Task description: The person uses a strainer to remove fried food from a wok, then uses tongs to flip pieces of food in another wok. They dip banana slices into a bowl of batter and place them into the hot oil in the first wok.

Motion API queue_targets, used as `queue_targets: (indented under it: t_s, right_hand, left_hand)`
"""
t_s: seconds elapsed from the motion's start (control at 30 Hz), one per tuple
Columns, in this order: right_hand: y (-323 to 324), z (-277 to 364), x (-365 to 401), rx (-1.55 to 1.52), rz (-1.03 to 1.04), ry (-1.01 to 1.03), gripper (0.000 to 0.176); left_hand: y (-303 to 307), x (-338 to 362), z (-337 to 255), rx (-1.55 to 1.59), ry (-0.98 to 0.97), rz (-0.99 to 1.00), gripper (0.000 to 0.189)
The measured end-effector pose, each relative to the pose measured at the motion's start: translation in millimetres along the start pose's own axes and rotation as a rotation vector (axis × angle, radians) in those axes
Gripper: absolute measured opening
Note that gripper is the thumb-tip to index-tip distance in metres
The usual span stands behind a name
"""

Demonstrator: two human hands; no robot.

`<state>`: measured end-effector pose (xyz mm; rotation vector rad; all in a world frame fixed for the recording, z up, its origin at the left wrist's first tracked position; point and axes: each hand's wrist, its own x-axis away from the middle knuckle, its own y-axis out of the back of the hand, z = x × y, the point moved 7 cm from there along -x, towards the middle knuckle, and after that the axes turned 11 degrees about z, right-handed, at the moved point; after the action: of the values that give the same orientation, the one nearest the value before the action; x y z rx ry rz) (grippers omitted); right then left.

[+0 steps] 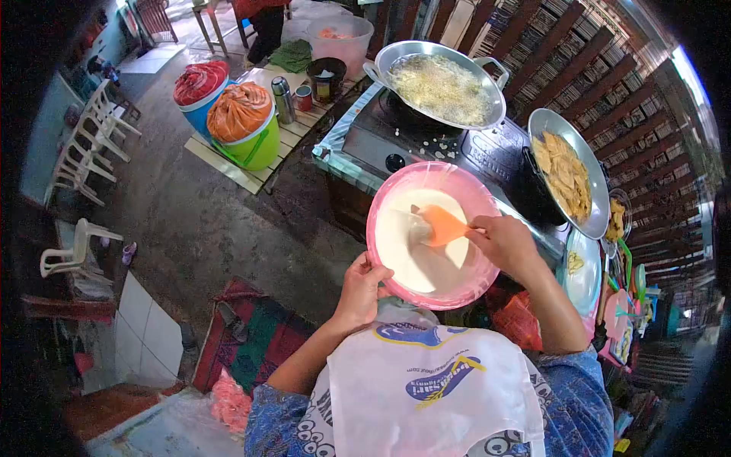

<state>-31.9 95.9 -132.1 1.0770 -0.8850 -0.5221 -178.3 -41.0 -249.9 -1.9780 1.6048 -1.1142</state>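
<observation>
A pink plastic basin (384,268) of pale, creamy batter (403,255) is held in front of my body. My left hand (362,289) grips its lower left rim, thumb on top. My right hand (504,242) is closed on the handle end of an orange plastic scoop (443,226), whose head dips into the batter. Just past the basin stands a gas stove (373,141). On it a two-handled wok (495,107) holds bubbling oil with pale frying pieces (442,87). To the right, a metal pan (542,126) contains golden fried pieces (562,175).
Lidded green (263,148) and blue (194,114) buckets, a thermos (283,99) and a red mug (304,97) sit on a low slatted platform (228,167). A slatted wooden fence (563,53) borders the right. White chairs (80,247) line the left. A person (263,19) stands at the back.
</observation>
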Motion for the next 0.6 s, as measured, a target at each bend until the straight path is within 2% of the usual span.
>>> queue_targets:
  t_s: [0.2, 0.27, 0.33, 0.6]
  right_hand:
    - [-15, 10, -10, -0.114, 0.014, 0.01, 0.025]
    - [-19, 9, -11, -0.128, 0.016, 0.0, 0.026]
    - [-26, 11, -16, -0.217, 0.03, 0.071, 0.027]
    - [-29, -10, -21, -0.404, 0.076, 0.01, 0.025]
  left_hand:
    - [1, -3, -7, -0.031, 0.002, 0.0, 0.022]
    - [3, -5, -8, -0.072, 0.007, 0.0, 0.03]
    - [6, -6, -10, -0.089, 0.013, -0.005, 0.03]
    - [10, -10, -23, -0.106, 0.028, -0.003, 0.027]
